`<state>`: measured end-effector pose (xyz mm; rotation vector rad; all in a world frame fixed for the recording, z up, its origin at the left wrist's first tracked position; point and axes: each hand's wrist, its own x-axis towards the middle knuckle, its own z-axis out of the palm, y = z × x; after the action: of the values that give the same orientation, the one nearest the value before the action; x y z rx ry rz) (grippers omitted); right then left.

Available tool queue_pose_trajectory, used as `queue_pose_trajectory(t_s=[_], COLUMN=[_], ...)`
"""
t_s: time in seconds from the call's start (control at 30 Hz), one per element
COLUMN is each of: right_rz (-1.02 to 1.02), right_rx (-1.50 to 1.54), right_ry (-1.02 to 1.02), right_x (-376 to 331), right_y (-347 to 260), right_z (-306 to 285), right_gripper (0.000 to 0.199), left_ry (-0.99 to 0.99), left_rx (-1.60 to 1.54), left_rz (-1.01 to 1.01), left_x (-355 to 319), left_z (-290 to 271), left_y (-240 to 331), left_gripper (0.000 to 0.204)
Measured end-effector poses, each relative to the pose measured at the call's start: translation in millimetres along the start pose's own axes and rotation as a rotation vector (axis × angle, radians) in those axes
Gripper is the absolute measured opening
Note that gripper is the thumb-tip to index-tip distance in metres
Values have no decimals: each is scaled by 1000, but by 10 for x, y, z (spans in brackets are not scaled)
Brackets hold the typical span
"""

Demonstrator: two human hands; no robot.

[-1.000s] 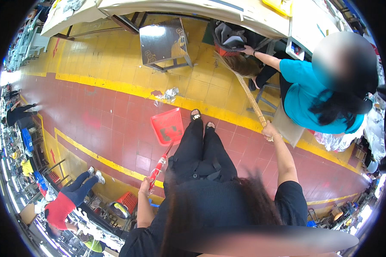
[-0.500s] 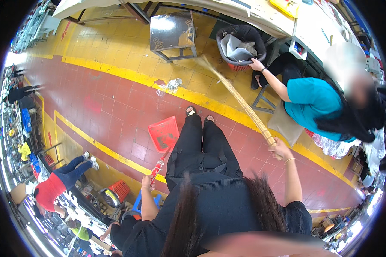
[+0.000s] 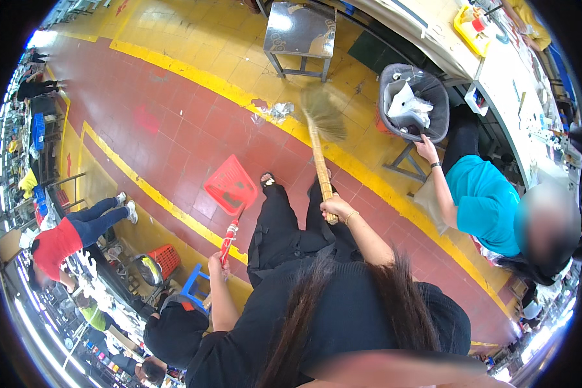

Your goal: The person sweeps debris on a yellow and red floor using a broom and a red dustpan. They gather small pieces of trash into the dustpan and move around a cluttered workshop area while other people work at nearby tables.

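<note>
My right hand (image 3: pixel 337 206) is closed around the pale bamboo handle of a broom (image 3: pixel 319 153), whose straw bristles fan out over the yellow floor line. Just beyond the bristles' left side lies a crumpled heap of clear plastic scraps (image 3: pixel 280 112). With my left hand (image 3: pixel 218 264) I grip the red-and-white handle of a red dustpan (image 3: pixel 231 185). The dustpan is tilted over the red floor tiles to the left of my feet, with some dark dirt showing in its pan.
A co-worker in a teal shirt (image 3: pixel 482 200) sits at the right, one hand on the rim of a lined waste basket (image 3: pixel 445 97). A low dark-topped stool (image 3: pixel 300 31) stands ahead. Behind it runs a white worktable (image 3: pixel 507 123). A blue stool (image 3: pixel 194 284) is at my left.
My right hand has swung the broom left and inward, its bristles now near the plastic scraps. The dustpan has shifted slightly left. The co-worker's waste basket now appears tipped toward me.
</note>
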<state>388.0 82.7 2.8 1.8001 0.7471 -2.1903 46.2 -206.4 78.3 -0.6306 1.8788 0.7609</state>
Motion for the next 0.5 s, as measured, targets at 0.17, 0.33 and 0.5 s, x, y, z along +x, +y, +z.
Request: queue_pose_trajectory(t_s=[0.17,0.33,0.5], right_rz=[-33,-168,-7], right_rx=[279,119,146], right_ry=[-253,-1,311], right_x=[-114,-750,-1255], right_y=[-253,-8,273], right_z=[271,371,1195], right_gripper=[12,26,35], left_ry=[-8,-87,-123], left_rx=[-21,-2,24], left_rz=[28,-17,-66], left_x=[461,948,1466], left_z=[-193,-633,-1323], left_y=[364,982,1597], left_gripper=[19,15,17])
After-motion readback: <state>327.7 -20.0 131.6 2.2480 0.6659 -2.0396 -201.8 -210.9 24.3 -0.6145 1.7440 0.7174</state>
